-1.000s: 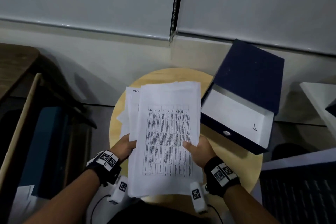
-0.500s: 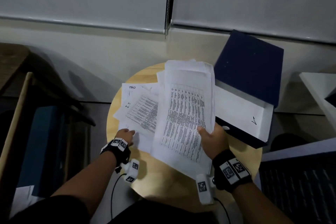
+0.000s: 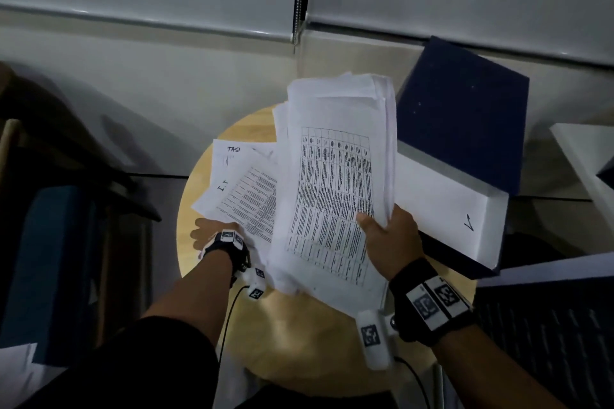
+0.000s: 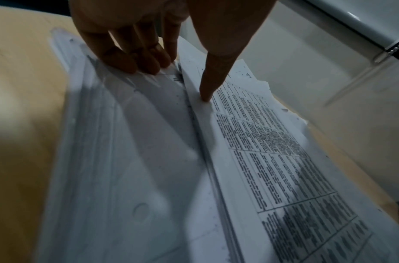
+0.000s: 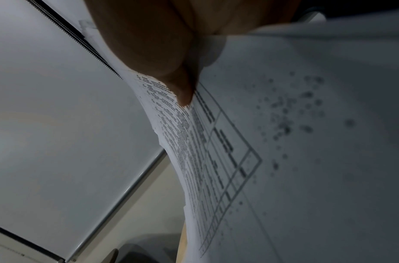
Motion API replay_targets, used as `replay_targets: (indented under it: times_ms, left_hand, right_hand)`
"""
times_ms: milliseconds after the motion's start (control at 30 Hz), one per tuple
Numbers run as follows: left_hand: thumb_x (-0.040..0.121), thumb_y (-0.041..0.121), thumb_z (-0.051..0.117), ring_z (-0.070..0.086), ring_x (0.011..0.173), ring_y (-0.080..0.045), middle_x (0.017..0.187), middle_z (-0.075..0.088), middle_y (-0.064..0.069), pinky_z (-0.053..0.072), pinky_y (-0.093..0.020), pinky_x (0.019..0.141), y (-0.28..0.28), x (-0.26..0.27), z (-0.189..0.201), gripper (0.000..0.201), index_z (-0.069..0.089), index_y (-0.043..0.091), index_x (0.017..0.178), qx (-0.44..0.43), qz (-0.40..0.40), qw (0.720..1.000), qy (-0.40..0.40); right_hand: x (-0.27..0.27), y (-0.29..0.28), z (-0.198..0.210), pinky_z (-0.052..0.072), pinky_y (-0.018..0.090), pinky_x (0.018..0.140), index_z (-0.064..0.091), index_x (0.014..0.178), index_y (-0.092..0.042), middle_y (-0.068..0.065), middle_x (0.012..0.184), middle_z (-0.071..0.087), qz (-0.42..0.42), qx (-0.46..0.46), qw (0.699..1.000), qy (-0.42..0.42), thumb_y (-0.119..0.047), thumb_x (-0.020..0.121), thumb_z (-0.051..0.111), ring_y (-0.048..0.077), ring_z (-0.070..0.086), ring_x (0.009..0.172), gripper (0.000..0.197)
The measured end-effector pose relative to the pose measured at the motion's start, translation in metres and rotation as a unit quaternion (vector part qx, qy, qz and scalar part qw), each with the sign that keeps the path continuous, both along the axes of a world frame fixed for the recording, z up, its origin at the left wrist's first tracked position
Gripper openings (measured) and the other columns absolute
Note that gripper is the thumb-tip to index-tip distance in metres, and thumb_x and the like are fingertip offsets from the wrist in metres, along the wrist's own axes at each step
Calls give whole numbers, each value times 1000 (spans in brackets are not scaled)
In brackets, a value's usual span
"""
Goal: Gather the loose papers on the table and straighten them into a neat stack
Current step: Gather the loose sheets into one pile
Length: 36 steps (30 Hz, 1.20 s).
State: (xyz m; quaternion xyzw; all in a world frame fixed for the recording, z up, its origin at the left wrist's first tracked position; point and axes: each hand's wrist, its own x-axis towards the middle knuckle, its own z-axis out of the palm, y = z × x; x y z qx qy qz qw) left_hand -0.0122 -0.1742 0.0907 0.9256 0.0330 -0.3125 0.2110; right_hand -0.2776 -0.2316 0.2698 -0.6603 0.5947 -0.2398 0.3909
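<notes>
Main sheaf of papers [image 3: 335,183] is being held lifted over the middle of the round wooden counter [image 3: 299,335], printed table facing up, its far end fanning out unevenly toward the counter's far edge. Right hand [image 3: 390,242] is gripping the sheaf at its right edge, thumb on top of the printed face, fingers curled under; the right wrist view is showing the thumb [image 5: 183,89] pressing the top sheet against the pages below.

A smaller spread of loose sheets [image 3: 242,189] is lying flat at the counter's left edge, partly tucked under the lifted sheaf, one sheet carrying handwriting at its top corner. Left hand [image 3: 207,232] is resting on the near corner of this spread; in the left wrist view its fingertips [image 4: 131,65] are lying straight, pressing down on the sheets, with the thumb [image 4: 207,89] planted on the printed page.

Dark blue box file [image 3: 465,129] is sitting open at the counter's right edge, overhanging it, lid tilted up. White sheets [image 3: 442,206] are filling its tray, the top one bearing a small pen mark.
</notes>
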Motion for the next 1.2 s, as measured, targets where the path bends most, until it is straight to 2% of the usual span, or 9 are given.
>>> replay_targets:
  times_ms: [100, 233, 333, 500, 600, 800, 900, 1067, 1200]
  left_hand:
    - [74, 23, 72, 46, 120, -42, 130, 46, -20, 42, -58, 98, 1, -1, 1, 61, 38, 6, 122, 16, -16, 1000, -13]
    - [79, 30, 71, 46, 125, -40, 131, 51, -19, 38, -55, 101, -6, -7, 4, 63, 39, 3, 126, 16, -32, 999, -7]
    - [78, 34, 71, 42, 127, -39, 133, 46, -19, 35, -54, 104, -6, -6, -3, 66, 41, 3, 128, 18, -40, 999, 7]
    - [83, 26, 64, 38, 129, -45, 139, 39, -27, 34, -55, 105, -8, -4, -10, 60, 43, 1, 133, 5, -48, 999, 14]
    - [73, 31, 72, 42, 122, -40, 131, 41, -19, 39, -55, 100, -10, -9, -3, 71, 37, 7, 129, 0, -28, 1000, -4]
    - [54, 32, 83, 37, 121, -39, 132, 34, -19, 40, -57, 92, -16, -3, -4, 93, 32, 13, 130, 1, 20, 999, -27]
    - [57, 25, 82, 37, 120, -39, 131, 33, -19, 40, -55, 92, -16, -1, -5, 86, 34, 15, 128, -10, 13, 999, -35]
    - [56, 12, 84, 40, 120, -37, 136, 33, -12, 35, -53, 95, -17, 0, 0, 83, 37, 19, 124, -41, -21, 995, -93]
    - [64, 4, 74, 46, 117, -39, 127, 49, -15, 36, -52, 96, -14, 4, -4, 71, 35, 20, 121, -86, -35, 992, -90]
  right_hand:
    - [0, -5, -3, 44, 22, 70, 68, 95, -10, -11, 74, 61, -8, -2, 1000, -5, -19, 89, 66, 16, 61, 72, 11]
    - [-2, -9, -9, 50, 26, 74, 70, 102, -6, -3, 81, 68, -18, 7, 1000, -9, -20, 89, 67, 18, 66, 77, 19]
    - [-2, -10, -10, 46, 22, 69, 70, 100, -6, -4, 79, 67, -26, 13, 999, -15, -20, 88, 68, 5, 62, 70, 18]
    - [-4, -11, -13, 48, 26, 75, 70, 101, -5, 2, 84, 70, -29, 9, 999, -18, -21, 88, 68, 18, 66, 77, 21]
    - [-5, -11, -14, 46, 24, 74, 70, 100, -6, -1, 80, 68, -29, 6, 999, -21, -20, 88, 68, 12, 63, 72, 19]
    - [-9, -8, -15, 48, 27, 81, 70, 102, -8, -16, 78, 64, -29, 7, 999, -36, -19, 88, 69, 8, 63, 76, 18]
    - [-13, -7, -16, 46, 26, 80, 70, 102, -9, -20, 76, 61, -30, 5, 999, -36, -17, 88, 69, -4, 58, 73, 16]
    - [-13, -7, -17, 50, 28, 81, 71, 102, -10, -13, 79, 66, -30, -6, 999, -38, -19, 88, 69, 10, 65, 77, 17]
    - [-12, -7, -20, 49, 27, 81, 71, 103, -9, -12, 81, 66, -32, -3, 998, -47, -18, 87, 69, 5, 63, 77, 18]
